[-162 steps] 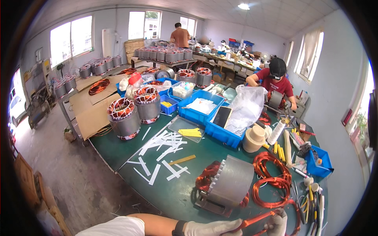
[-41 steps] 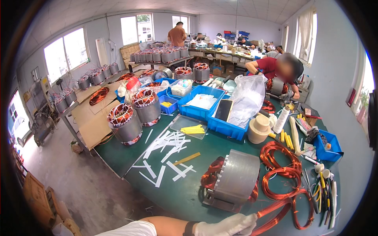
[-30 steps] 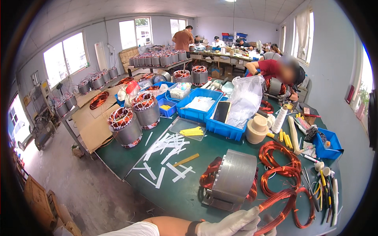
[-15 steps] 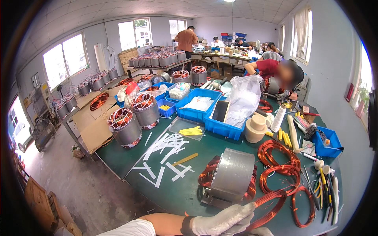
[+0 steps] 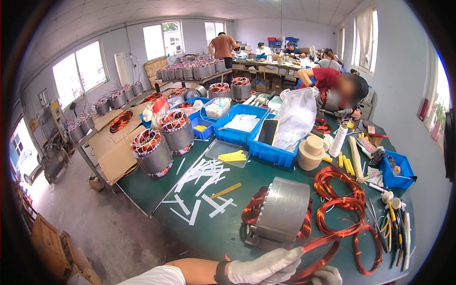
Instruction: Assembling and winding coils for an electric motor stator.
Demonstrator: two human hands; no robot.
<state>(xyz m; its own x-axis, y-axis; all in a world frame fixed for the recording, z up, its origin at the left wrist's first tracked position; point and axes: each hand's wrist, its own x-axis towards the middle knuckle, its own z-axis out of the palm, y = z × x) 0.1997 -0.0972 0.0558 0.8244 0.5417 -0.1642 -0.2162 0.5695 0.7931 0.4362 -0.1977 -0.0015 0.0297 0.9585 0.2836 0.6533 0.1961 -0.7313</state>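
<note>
Your left hand (image 5: 266,267), in a white glove, sits at the bottom edge, fingers curled shut around a bundle of copper wire (image 5: 317,243). The bundle runs up and right from your grip toward the coils (image 5: 343,202). Your right hand (image 5: 326,275), also gloved, is just beside the left and mostly cut off by the frame; fingers look bent against the same wire, but you cannot tell how tightly they hold.

Just above your hands stands the stator (image 5: 281,212), a ribbed grey metal cylinder lying on its side on the green table (image 5: 223,235), copper windings bulging from both ends. The coils, loose copper loops, lie to its right, touching one another.

Right edge: hand tools (image 5: 395,223) in a row, then a small blue bin (image 5: 396,171).

Left of the stator: white paper strips (image 5: 199,183) scattered, one yellow strip (image 5: 226,191) among them.

Further back: two upright wound stators (image 5: 164,142) at the table's left edge, a clear tray of yellow sticks (image 5: 230,154), a cream tape roll (image 5: 311,152), blue bins (image 5: 259,130), a clear plastic bag (image 5: 297,118).

Beyond, a person in a red shirt (image 5: 332,83) bends over the far end of the table. Others work at benches by the back wall.
</note>
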